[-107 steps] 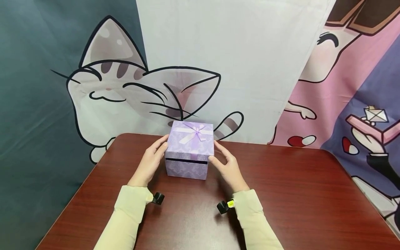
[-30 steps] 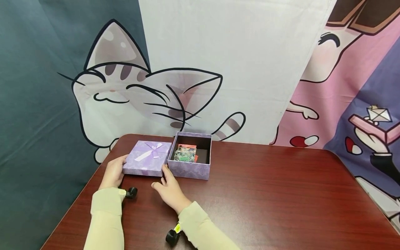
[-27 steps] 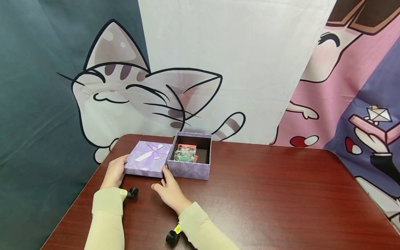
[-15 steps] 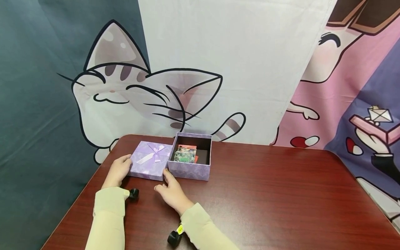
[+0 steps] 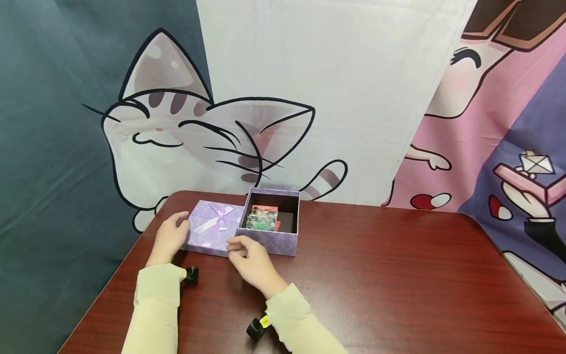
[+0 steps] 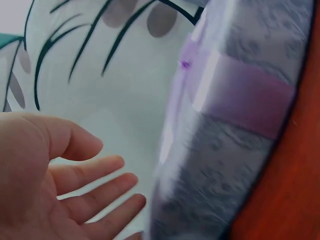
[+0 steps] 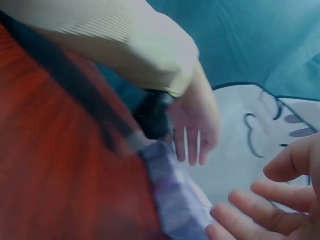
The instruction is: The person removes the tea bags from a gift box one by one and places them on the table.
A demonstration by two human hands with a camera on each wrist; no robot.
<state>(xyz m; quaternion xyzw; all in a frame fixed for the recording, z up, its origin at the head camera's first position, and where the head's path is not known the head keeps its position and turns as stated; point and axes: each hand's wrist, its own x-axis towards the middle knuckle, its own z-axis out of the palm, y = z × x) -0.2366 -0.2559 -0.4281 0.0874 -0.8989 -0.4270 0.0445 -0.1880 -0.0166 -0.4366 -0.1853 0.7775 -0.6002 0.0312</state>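
A lilac gift-box lid [image 5: 201, 240] with a ribbon bow lies on the table, bow up. Right beside it stands the purple box [image 5: 269, 242], uncovered, dark inside. Small colourful printed cards [image 5: 263, 219] lie in its left part. My left hand [image 5: 170, 238] is at the lid's left edge with fingers relaxed; the left wrist view shows its thumb and fingers spread next to the lid's side [image 6: 215, 165]. Over the lid's front right corner, by the box's front wall, is my right hand [image 5: 255, 263], its fingers loosely bent. Nothing shows in either palm.
The reddish-brown table [image 5: 398, 275] reaches far to the right of the box. Close behind it hangs a cloth backdrop [image 5: 367, 98] with cartoon figures. Each sleeve cuff carries a small black camera, one being the right wrist camera [image 5: 256, 328].
Earlier the lid sat on the box; it came off and went down to the left, then slid slightly toward me. Just now both hands have loosened from it, the right shifting right.
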